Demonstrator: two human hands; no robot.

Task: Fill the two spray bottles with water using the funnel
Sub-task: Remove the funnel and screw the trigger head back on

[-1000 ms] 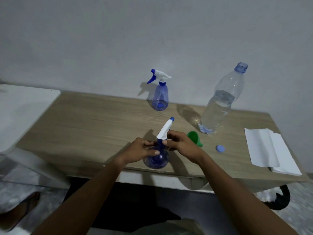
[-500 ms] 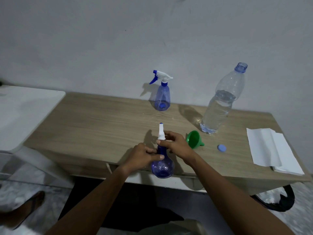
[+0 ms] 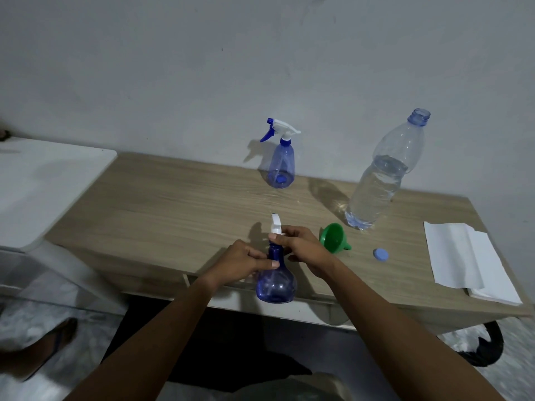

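A pale wood-grain table [image 3: 173, 204] stands against a plain grey-white wall [image 3: 173, 68], and the light in the room is dim. At the near edge of the table, the near spray bottle [image 3: 276, 285], blue and see-through, is upright between both hands. The left hand [image 3: 243, 260] grips its neck from the left with the thumb laid across the front. The right hand [image 3: 304, 247] comes in from the right, fingers curled round the base of the white spray head [image 3: 275, 225], which rises above the knuckles. Whether the bottle's base sits on the table or hangs just off the edge cannot be told.

The far spray bottle [image 3: 280, 169] is upright by the wall with its trigger top on. To the right, well apart from it, the big clear water bottle [image 3: 379, 183] stands uncapped and partly full. The green funnel [image 3: 333, 237] lies on its side just right of the right hand, and the blue cap [image 3: 380, 254] lies flat near it, further right. White paper towels [image 3: 457, 250] lie folded at the table's right end.

Left of the table is a white counter [image 3: 43, 183]. Below is a mottled grey floor [image 3: 515, 366], with 1 sandal [image 3: 43, 348] at the lower left.
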